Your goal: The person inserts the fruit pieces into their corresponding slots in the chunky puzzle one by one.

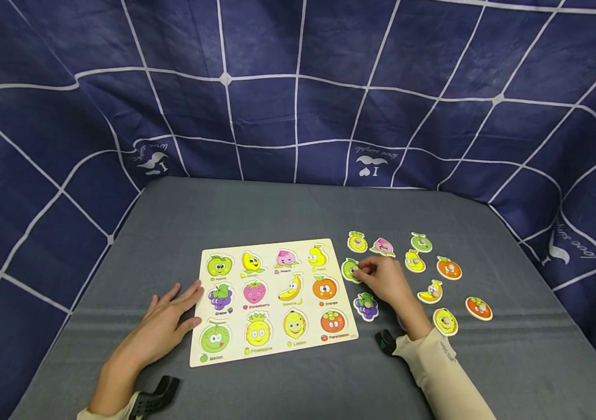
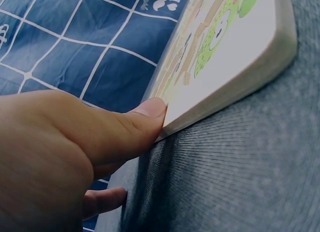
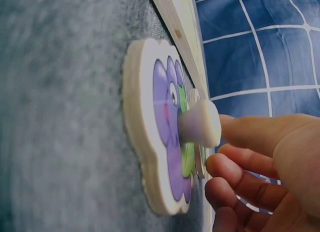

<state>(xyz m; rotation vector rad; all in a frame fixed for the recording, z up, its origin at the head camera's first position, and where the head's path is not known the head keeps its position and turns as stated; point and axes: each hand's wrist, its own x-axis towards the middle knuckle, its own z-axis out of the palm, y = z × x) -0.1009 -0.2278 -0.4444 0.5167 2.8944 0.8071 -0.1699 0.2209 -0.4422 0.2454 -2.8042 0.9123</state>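
Observation:
A pale wooden fruit puzzle board (image 1: pixel 277 311) lies flat, with printed pictures of fruit and their names. My left hand (image 1: pixel 164 326) rests at its left edge with the fingers spread; in the left wrist view the thumb (image 2: pixel 150 112) touches the board's edge. To the right of the board, my right hand (image 1: pixel 384 283) pinches at the green apple puzzle piece (image 1: pixel 347 269), thumb and fingertips over its middle. Just nearer to me lies the grape puzzle piece (image 1: pixel 366 307). Its white knob (image 3: pixel 202 123) stands in front of the right fingers in the right wrist view.
Several more knobbed pieces lie right of the board, among them a pineapple (image 1: pixel 357 242), a peach (image 1: pixel 382 247), an orange (image 1: pixel 449 268) and a banana (image 1: pixel 431 292). A pinkish piece is mostly hidden under the right wrist. Behind the grey tabletop (image 1: pixel 245 210) hangs a blue checked cloth (image 1: pixel 261 111).

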